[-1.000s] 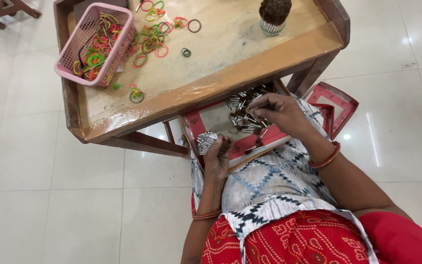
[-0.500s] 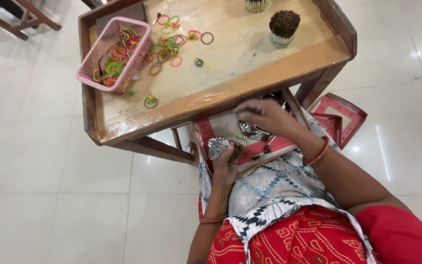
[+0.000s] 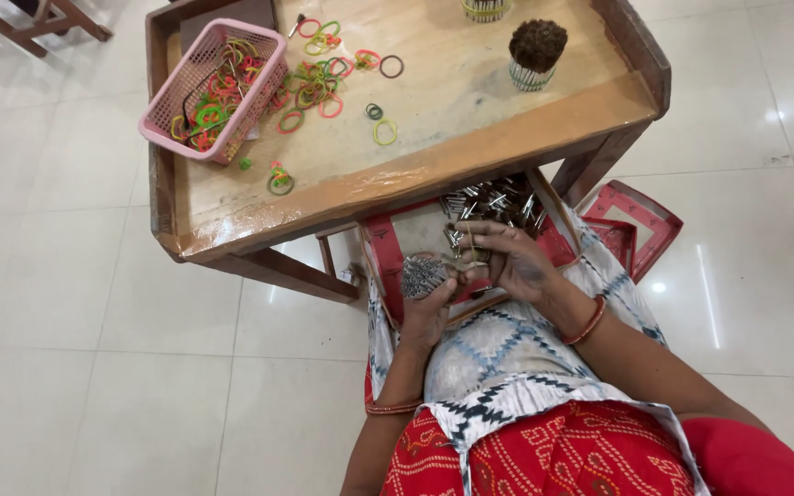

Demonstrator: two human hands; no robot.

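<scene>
The left hand is gripping a tight round bundle of small grey metal pieces, fingers wrapped around it, holding it upright over the person's lap. The right hand is sitting just beside it, fingers curled inward and pinching a few loose metal pieces against the bundle; how firmly it is closing on them cannot be made out. An orange bangle is circling the right wrist.

Both hands are working over the near edge of a shallow red-rimmed tray resting on the lap, and a loose heap of the same metal pieces is lying at the tray's far edge, partly under the table.

A light wooden table with raised side rails is standing beyond. A pink plastic mesh basket of coloured rubber bands is sitting at its far left corner, with more loose coloured bands scattering toward the middle. A finished banded bundle with a dark brown top is standing upright near the far right corner.
</scene>
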